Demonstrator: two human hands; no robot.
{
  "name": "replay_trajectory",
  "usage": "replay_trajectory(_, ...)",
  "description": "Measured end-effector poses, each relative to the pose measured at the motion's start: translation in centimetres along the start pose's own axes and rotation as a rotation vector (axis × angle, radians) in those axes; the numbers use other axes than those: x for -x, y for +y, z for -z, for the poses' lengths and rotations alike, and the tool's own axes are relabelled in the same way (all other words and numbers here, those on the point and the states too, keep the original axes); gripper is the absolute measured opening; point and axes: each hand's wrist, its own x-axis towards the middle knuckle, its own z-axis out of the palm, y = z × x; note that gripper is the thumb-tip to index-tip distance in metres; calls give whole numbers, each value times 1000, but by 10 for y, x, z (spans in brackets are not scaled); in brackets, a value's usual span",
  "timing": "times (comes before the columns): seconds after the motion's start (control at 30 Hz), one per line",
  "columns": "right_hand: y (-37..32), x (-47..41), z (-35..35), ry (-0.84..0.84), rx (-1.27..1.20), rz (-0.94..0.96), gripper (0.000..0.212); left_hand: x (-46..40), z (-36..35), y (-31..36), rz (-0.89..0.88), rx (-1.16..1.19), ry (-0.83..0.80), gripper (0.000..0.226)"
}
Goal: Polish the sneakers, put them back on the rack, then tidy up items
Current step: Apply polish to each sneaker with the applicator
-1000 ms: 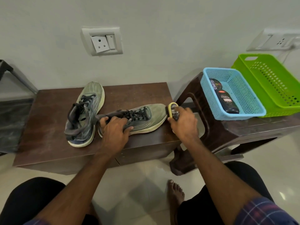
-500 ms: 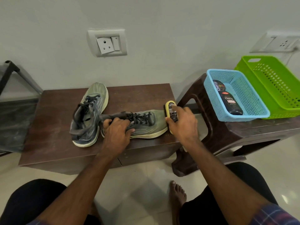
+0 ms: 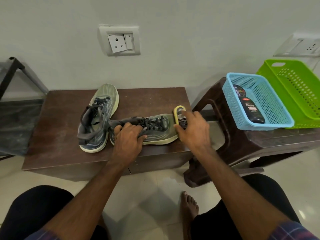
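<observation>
Two grey-green sneakers lie on a low brown table (image 3: 60, 118). One sneaker (image 3: 99, 116) points away from me at the left. The other sneaker (image 3: 155, 129) lies sideways with its toe to the right. My left hand (image 3: 129, 137) presses down on its laces and collar. My right hand (image 3: 194, 130) grips a yellow-edged shoe brush (image 3: 179, 114) held against that sneaker's toe. A black polish bottle (image 3: 252, 110) lies in the blue basket (image 3: 278, 116) at the right.
A green basket (image 3: 297, 90) stands behind the blue one on a dark brown plastic stool (image 3: 242, 144). A black metal rack (image 3: 10, 94) is at the far left. A wall socket (image 3: 120, 40) sits above the table. My bare foot (image 3: 188, 205) rests on the tiled floor.
The brush in my right hand has slid a little along the sneaker's toe, toward its far side. My left hand keeps holding the same sneaker down.
</observation>
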Motion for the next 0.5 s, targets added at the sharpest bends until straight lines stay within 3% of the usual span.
replay_trajectory(0.07, -8, 3, -8, -56, 27, 77, 54, 0, -2, 0, -42, 16, 11, 13)
replay_trajectory(0.23, 17, -17, -1, -7, 13, -156, 55, 6, 0, -2, -170, 53, 50, 10)
replay_trajectory(0.3, 17, -15, 0, 19, 14, -138, 53, 9, 2, -2, -205, -11, 106, 10)
replay_trajectory(0.37, 11, -9, -1, 15, 4, -70, 52, 10, 4, 1, -189, -95, 151, 27)
replay_trajectory(0.5, 1, 3, -7, -47, -1, 18, 57, 5, 4, 11, -160, -211, 87, 66)
